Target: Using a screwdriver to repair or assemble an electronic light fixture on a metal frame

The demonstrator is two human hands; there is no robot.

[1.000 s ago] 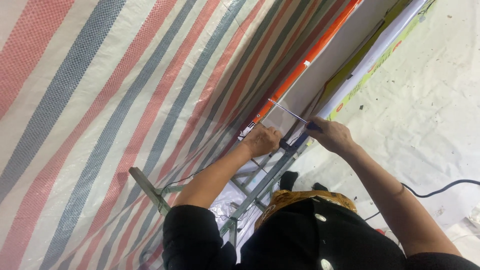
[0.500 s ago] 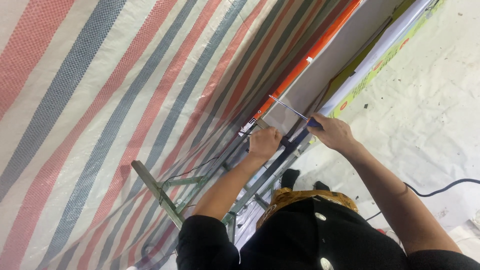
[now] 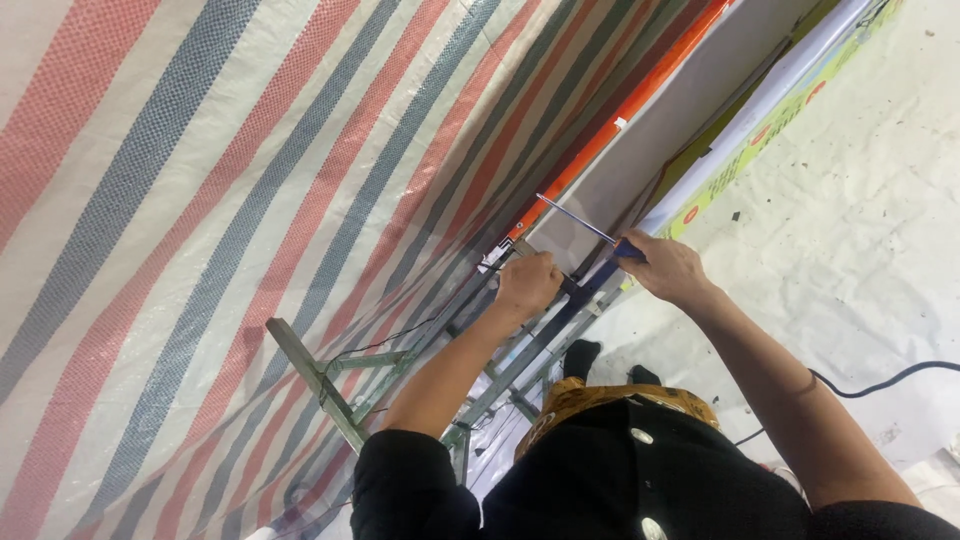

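A big striped tarpaulin, banded in red, grey-blue and off-white, fills the whole left side of the view and slopes down toward the person. To the right lies a pale floor covering, speckled with dark bits, and a black cable snakes across it near the person's right arm. Between tarpaulin and floor runs a long orange bar edging a flat grey panel, with a white and green strip alongside it. Below that, a grey metal ladder frame stands under the arms, and a loose green-grey strut sticks out against the tarpaulin. The person wears a black top with a yellowish patterned cloth at the waist. The left hand is curled into a closed fist at the lower end of the panel, just where the orange bar stops; it seems to pinch something small and dark there, but I cannot tell what. The right hand is wrapped tight around the blue handle of a screwdriver, whose thin metal shaft slants up and left across the grey panel. The two hands sit near each other, not touching, with the ladder rail between them.
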